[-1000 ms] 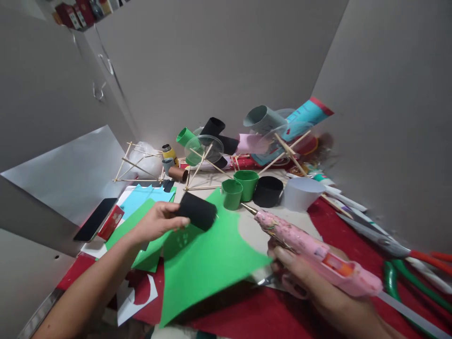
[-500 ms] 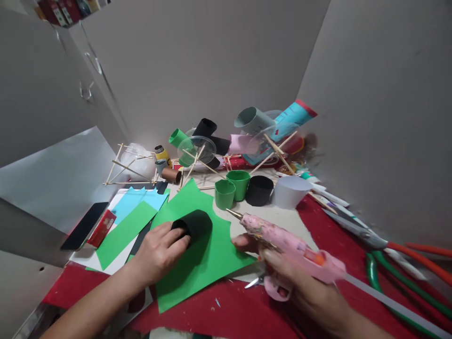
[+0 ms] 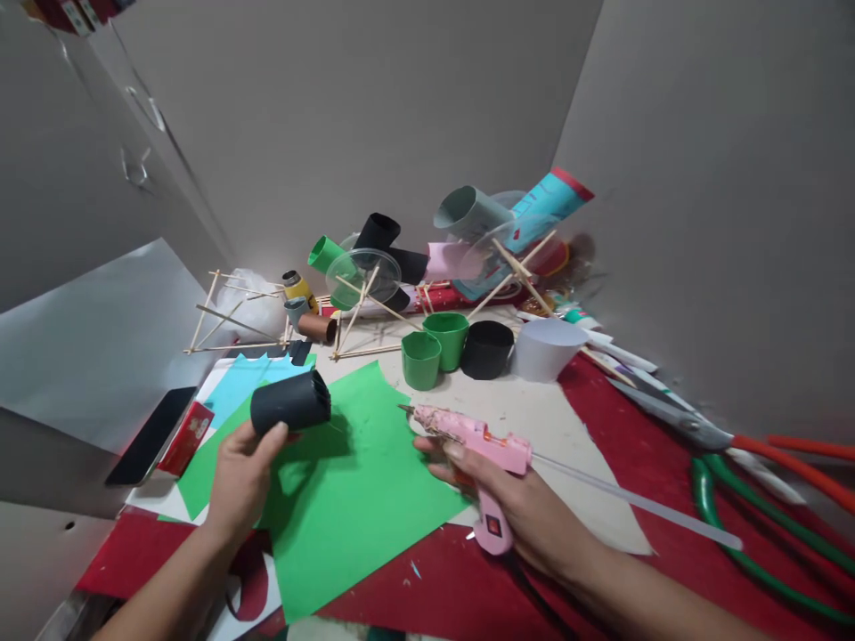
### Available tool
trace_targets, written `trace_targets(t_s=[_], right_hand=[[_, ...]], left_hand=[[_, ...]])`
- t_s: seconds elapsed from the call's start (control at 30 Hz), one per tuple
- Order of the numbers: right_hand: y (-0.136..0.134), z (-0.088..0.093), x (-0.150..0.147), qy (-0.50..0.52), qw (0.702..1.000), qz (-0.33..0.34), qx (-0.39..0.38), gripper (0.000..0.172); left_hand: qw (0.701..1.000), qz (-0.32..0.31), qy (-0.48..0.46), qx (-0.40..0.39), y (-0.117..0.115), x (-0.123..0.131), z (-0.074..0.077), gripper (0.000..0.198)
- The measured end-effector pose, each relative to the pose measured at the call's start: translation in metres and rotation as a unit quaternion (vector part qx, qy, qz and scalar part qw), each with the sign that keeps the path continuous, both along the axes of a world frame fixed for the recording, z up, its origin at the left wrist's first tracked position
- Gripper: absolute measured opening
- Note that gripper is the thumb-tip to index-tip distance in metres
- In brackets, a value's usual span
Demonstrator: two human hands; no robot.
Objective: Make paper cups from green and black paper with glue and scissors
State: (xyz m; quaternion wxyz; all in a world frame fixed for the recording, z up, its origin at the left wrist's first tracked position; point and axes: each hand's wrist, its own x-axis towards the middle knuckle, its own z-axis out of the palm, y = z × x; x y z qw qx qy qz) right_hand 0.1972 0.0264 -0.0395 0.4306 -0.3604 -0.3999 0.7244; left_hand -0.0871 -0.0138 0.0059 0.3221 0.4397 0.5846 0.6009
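Plain grey walls (image 3: 347,116) enclose a worktop (image 3: 534,588) with a red covering. Flat on it, reaching toward the back edge, is a pale board (image 3: 567,454). One thin, matt green sheet (image 3: 361,507) overlaps the board and extends close to the worktop's front edge; its upper right side is cut in a concave curve. Near the back edge, slender wooden sticks (image 3: 511,258), clear round discs (image 3: 364,276) and rolled tubes in several colours form an openwork assembly. Scissors (image 3: 695,423) with grey metal blades and orange handles lie at the right edge.

Right hand (image 3: 500,490): fingers closed round a pink glue gun (image 3: 468,432), hard and glossy, its front crusted with residue. Metal nozzle (image 3: 404,408) points left, clear of the tube; a translucent glue stick (image 3: 641,499) protrudes from the rear.

Left hand (image 3: 244,472): thumb and fingers pinched on the underside of a black tube (image 3: 290,401), a smooth cylinder, tilted slightly, raised above the green sheet at the worktop's left portion.

Standing on the board, left to right: two green rings (image 3: 419,365), a black ring (image 3: 487,350) and a wider white ring (image 3: 548,350).
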Motion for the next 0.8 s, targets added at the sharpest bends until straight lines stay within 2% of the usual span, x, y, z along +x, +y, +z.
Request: trace_targets(t_s=[0.1,0.2,0.37,0.47,0.57,0.6,0.7,0.8], right_hand=[[-0.001,0.005,0.005,-0.057,0.998,0.01,0.034,0.053],[-0.006,0.015,0.011,-0.105,0.992,-0.022,0.071,0.046],[-0.018,0.029,0.016,-0.129,0.986,-0.035,0.098,0.042],[-0.019,0.032,0.015,-0.141,0.976,-0.048,0.16,0.038],[-0.017,0.031,0.016,-0.195,0.946,-0.01,0.259,0.018],[-0.016,0.03,0.017,-0.212,0.933,0.01,0.292,0.017],[-0.013,0.029,0.019,-0.241,0.897,0.055,0.365,0.024],[-0.012,0.028,0.019,-0.256,0.878,0.064,0.398,0.026]], left_hand=[[0.972,-0.039,-0.222,-0.063,0.008,0.004,0.011,0.033],[0.939,-0.064,-0.313,-0.129,0.011,0.007,0.012,0.028],[0.916,-0.11,-0.344,-0.175,0.01,0.018,0.006,0.027],[0.903,-0.132,-0.365,-0.182,0.011,0.027,0.005,0.035],[0.893,-0.143,-0.38,-0.196,0.011,0.035,0.004,0.04],[0.89,-0.145,-0.383,-0.202,0.011,0.037,0.004,0.04],[0.88,-0.15,-0.397,-0.215,0.01,0.042,0.003,0.041],[0.872,-0.156,-0.406,-0.225,0.01,0.045,0.001,0.041]])
